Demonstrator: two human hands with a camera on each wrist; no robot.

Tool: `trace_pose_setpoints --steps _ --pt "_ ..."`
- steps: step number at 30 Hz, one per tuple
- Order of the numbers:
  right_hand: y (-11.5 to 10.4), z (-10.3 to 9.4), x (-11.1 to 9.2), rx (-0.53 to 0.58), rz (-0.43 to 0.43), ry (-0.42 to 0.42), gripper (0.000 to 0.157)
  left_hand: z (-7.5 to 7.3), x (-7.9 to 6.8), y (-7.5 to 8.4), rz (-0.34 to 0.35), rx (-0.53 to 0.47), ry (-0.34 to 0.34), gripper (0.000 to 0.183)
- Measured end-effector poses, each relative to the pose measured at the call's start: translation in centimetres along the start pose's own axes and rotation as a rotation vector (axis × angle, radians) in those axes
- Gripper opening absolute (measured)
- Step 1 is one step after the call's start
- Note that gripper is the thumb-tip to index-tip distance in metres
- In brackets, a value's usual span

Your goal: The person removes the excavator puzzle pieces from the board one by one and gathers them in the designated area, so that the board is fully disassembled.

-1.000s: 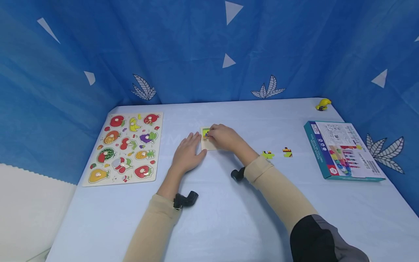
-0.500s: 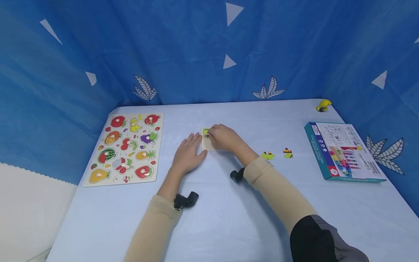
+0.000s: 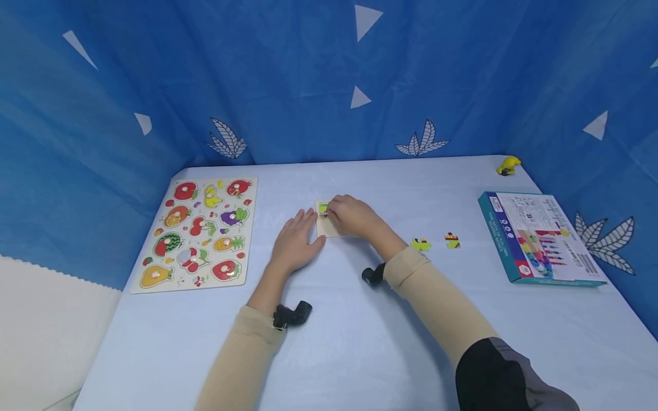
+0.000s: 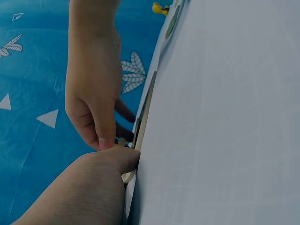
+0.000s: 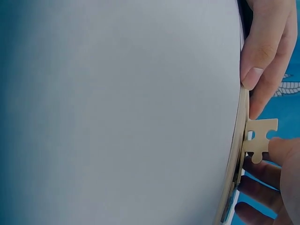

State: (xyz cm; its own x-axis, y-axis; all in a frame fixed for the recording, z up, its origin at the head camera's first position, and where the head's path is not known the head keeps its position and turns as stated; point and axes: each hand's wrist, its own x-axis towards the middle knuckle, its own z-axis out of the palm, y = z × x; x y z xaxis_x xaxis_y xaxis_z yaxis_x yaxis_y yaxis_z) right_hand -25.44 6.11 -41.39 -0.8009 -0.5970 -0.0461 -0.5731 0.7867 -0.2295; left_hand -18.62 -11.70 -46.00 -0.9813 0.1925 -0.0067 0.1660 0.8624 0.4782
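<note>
My left hand [image 3: 295,240] lies flat with straight fingers against the left edge of a small wooden puzzle board [image 3: 329,229]. Over that board, my right hand [image 3: 354,217] pinches a jigsaw piece [image 5: 259,146], which stands on end with its bare wooden back showing in the right wrist view. A green picture patch [image 3: 323,207] shows at the board's upper left, beside the right fingertips. Much of the board's right side is hidden under that hand. In the left wrist view, the left thumb [image 4: 124,158] is at the board's near edge.
Two loose jigsaw pieces, a green one [image 3: 421,244] and a red-topped one [image 3: 452,240], lie right of the right wrist. A fruit peg puzzle [image 3: 249,228] is at left. At right are a teal-edged box [image 3: 545,237] and a small yellow toy [image 3: 508,165].
The right fingers shift very slightly over the board, and a bit more of the green patch shows than half a second ago. The left hand stays in place.
</note>
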Motion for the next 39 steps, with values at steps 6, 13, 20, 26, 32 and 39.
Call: trace_pose_setpoints --steps 6,13,20,26,32,39 --pt "0.02 0.08 -0.07 -0.018 -0.001 -0.03 0.03 -0.06 -0.02 0.07 -0.001 -0.002 0.002 0.072" --pt "0.09 0.05 -0.3 -0.016 -0.014 -0.05 0.029 -0.03 0.02 -0.04 0.001 0.003 -0.002 0.072" --pt "-0.22 0.03 -0.19 -0.027 -0.005 -0.034 0.026 0.05 0.05 -0.03 0.002 0.006 0.001 0.073" --pt "-0.34 0.04 -0.16 -0.015 0.018 -0.028 0.027 0.04 0.03 -0.03 0.003 0.008 0.002 0.073" --pt "-0.36 0.04 -0.27 0.009 0.031 -0.047 0.028 0.03 -0.01 -0.07 0.004 0.005 0.0 0.073" --pt "-0.25 -0.03 -0.32 0.027 0.017 -0.064 0.028 -0.02 0.02 -0.16 0.003 0.004 -0.002 0.073"
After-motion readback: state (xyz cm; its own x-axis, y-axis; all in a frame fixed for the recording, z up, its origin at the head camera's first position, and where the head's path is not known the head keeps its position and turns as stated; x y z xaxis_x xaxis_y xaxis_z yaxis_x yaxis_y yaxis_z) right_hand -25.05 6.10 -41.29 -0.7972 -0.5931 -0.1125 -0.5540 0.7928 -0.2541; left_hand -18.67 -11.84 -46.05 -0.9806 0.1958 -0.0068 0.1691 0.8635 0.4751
